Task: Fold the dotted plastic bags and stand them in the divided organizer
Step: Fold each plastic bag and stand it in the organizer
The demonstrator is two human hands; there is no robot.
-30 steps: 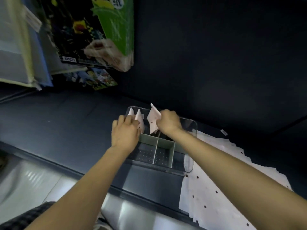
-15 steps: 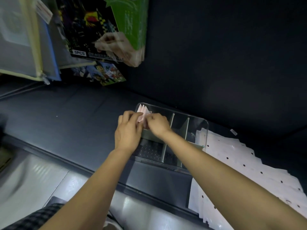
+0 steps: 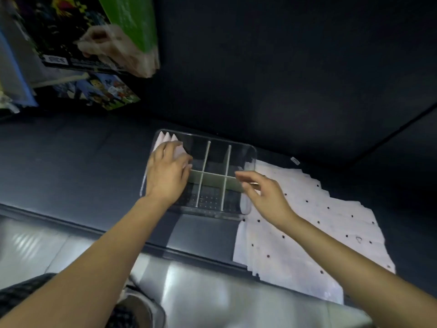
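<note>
There — left hand (image 3: 169, 176) on folded bags (image 3: 168, 138).

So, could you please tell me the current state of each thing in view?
Clear plastic divided organizer: upright on the dark counter; only its far-left compartment holds bags.
Folded white triangular bags: standing in that compartment.
Flat white dotted plastic bags: unfolded, stacked right of the organizer.
Left hand: fingers straight, resting on the folded bags.
Right hand: open, empty, over the organizer's right edge.

Dark wall (image 3: 283, 67); dark counter (image 3: 71, 162); glossy grey floor (image 3: 212, 292); colourful boxes (image 3: 82, 43) upper left.
</note>
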